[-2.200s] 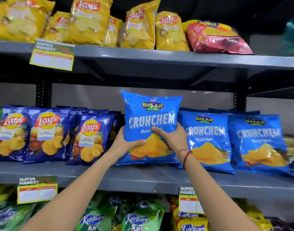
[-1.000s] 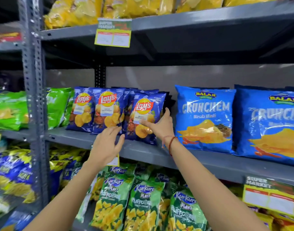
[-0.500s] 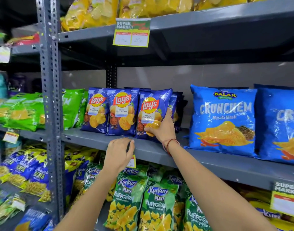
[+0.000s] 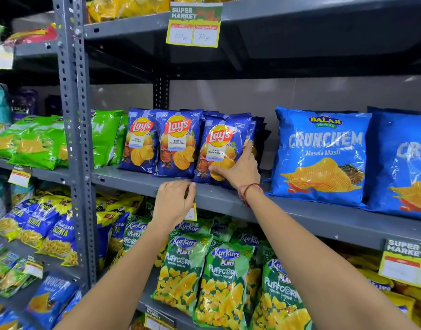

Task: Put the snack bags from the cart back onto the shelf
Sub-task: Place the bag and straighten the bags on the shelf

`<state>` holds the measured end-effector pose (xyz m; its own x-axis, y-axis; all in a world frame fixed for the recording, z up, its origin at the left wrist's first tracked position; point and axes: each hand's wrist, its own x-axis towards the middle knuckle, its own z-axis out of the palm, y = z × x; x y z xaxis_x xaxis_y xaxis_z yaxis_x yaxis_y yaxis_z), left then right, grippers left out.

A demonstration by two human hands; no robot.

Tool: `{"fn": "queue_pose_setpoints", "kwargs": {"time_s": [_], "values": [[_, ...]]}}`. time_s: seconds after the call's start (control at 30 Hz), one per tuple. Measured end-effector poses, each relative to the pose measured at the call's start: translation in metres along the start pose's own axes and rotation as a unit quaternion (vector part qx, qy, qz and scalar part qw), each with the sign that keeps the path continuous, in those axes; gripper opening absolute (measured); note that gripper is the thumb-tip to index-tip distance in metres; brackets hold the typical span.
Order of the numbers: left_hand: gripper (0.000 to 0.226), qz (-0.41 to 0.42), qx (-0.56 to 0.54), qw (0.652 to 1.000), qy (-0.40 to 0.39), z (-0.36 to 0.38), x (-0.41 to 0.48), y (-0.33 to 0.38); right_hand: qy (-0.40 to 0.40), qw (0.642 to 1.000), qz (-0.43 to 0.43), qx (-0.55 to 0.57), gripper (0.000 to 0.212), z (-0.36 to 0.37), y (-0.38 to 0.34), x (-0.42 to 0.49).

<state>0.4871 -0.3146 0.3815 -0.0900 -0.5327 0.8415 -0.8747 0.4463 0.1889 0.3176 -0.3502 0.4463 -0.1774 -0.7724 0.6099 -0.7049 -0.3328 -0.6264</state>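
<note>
Lay's bag: upright on the middle shelf, rightmost of three, near the Crunchem bag.
Right hand: fingers spread, pressed flat on that bag's lower right corner (red thread at the wrist).
Left hand: loosely curled at the shelf's front edge, holding nothing.

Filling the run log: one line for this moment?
right hand on rightmost Lay's bag | left hand at shelf edge, empty

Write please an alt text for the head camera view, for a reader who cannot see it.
A person's right hand presses on the rightmost blue Lay's bag on a grey middle shelf, while the left hand rests at the shelf's front edge. Blue Crunchem bags stand to the right.
</note>
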Motion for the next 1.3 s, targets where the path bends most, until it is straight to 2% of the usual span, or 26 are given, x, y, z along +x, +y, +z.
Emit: {"fn": "queue_pose_setpoints", "kwargs": {"time_s": [0.2,0.4,0.53,0.6,0.67,0.77,0.87,0.93,0.97,1.03,1.13,1.3], "values": [[0.036,-0.015,-0.016,1.000,-0.003,0.000,0.004,0.004,0.043,0.997,-0.053,0.019,0.121,-0.033,0.004,-0.003],[0.035,-0.009,-0.102,0.993,0.057,0.011,0.036,0.051,0.159,0.981,-0.097,0.050,0.095,-0.110,0.030,-0.001],[0.036,0.000,-0.207,0.978,0.037,0.030,0.064,0.102,0.279,0.957,-0.076,0.000,0.078,-0.162,0.068,0.002],[0.034,-0.013,-0.272,0.962,0.011,0.044,0.078,0.126,0.301,0.952,-0.043,-0.019,0.079,-0.177,0.085,0.001],[0.040,-0.070,-0.348,0.935,-0.022,0.061,0.095,0.152,0.282,0.959,-0.002,0.003,0.084,-0.184,0.099,0.004],[0.070,-0.179,-0.435,0.876,-0.105,0.084,0.116,0.181,0.213,0.970,0.060,0.098,0.098,-0.186,0.111,0.012],[0.096,-0.238,-0.509,0.811,-0.164,0.101,0.127,0.195,0.160,0.965,0.123,0.165,0.109,-0.183,0.121,0.022],[0.096,-0.244,-0.539,0.789,-0.167,0.109,0.128,0.199,0.150,0.964,0.136,0.172,0.102,-0.181,0.126,0.029],[0.088,-0.241,-0.555,0.781,-0.157,0.113,0.128,0.200,0.153,0.965,0.130,0.170,0.095,-0.180,0.128,0.032],[0.073,-0.225,-0.584,0.771,-0.120,0.118,0.126,0.201,0.164,0.965,0.107,0.175,0.086,-0.178,0.128,0.035],[0.066,-0.188,-0.585,0.785,-0.080,0.124,0.123,0.201,0.181,0.960,0.080,0.197,0.083,-0.173,0.131,0.034],[0.081,-0.175,-0.584,0.788,-0.085,0.130,0.120,0.199,0.184,0.957,0.082,0.208,0.085,-0.169,0.139,0.028]]}}
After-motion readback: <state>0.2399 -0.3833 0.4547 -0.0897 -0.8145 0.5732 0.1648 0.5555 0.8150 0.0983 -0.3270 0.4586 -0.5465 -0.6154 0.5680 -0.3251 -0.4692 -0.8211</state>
